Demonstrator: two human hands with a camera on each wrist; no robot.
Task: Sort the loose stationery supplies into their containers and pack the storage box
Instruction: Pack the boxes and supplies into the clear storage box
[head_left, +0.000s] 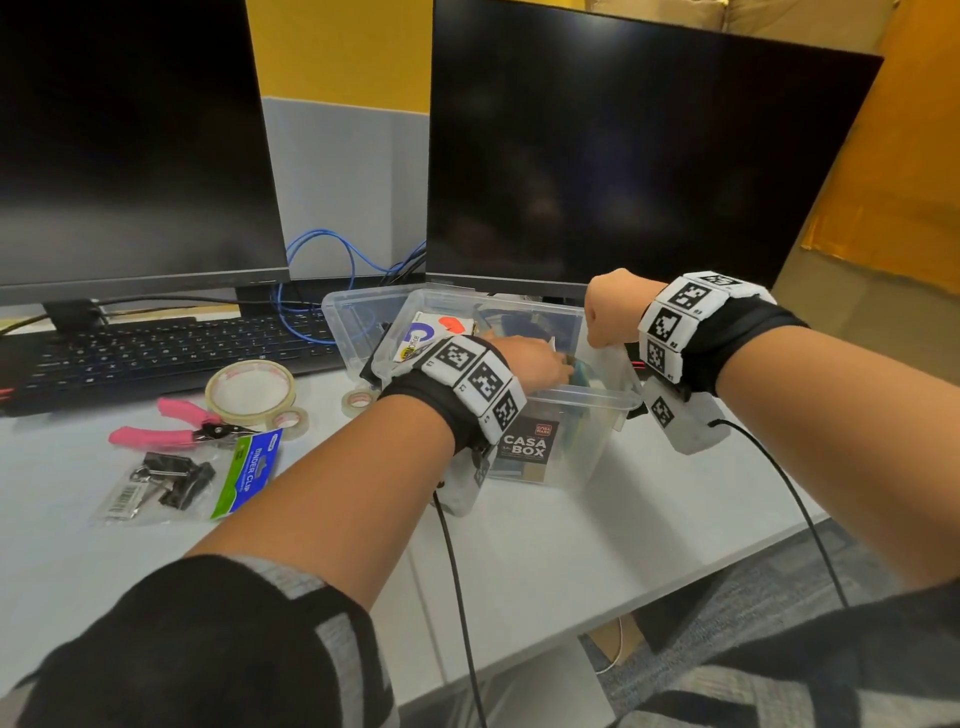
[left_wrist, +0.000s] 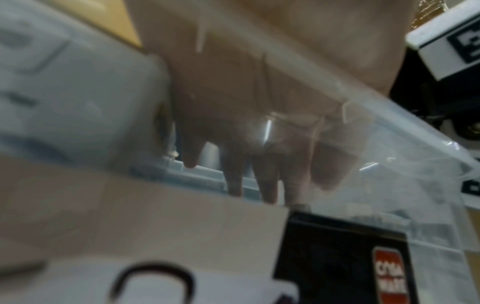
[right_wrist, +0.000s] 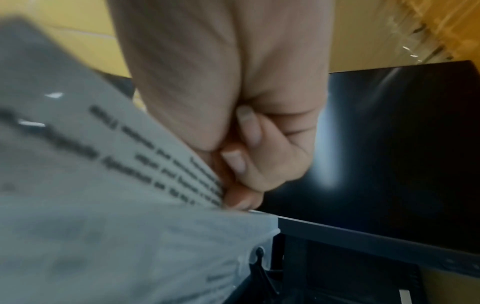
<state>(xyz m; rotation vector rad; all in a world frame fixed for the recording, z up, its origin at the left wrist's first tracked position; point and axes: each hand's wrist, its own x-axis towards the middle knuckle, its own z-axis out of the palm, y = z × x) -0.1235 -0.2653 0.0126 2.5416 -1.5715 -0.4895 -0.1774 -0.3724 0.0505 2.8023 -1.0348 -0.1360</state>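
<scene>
A clear storage box (head_left: 582, 402) with a black "CASA BOX" label (head_left: 524, 447) stands on the white desk below the right monitor. My left hand (head_left: 563, 370) reaches down into it, fingers fairly straight, tips at a teal item (head_left: 581, 375) inside. Through the box wall (left_wrist: 389, 127) the left hand (left_wrist: 259, 181) shows its fingers pointing down, with the label (left_wrist: 337, 257) below. My right hand (head_left: 602, 338) hovers over the box's right end and grips the top of a whitish plastic bag (head_left: 613, 364). Up close, the right hand (right_wrist: 241, 164) curls round the printed bag (right_wrist: 103, 185).
Left of the box lie a large tape roll (head_left: 250, 391), two small rolls (head_left: 288, 420), pink pliers (head_left: 171, 426) and a binder clip pack (head_left: 192, 478). The box lid (head_left: 353, 317) sits behind. A keyboard (head_left: 171, 353) and two dark monitors (head_left: 623, 156) stand at the back. The desk edge runs front right.
</scene>
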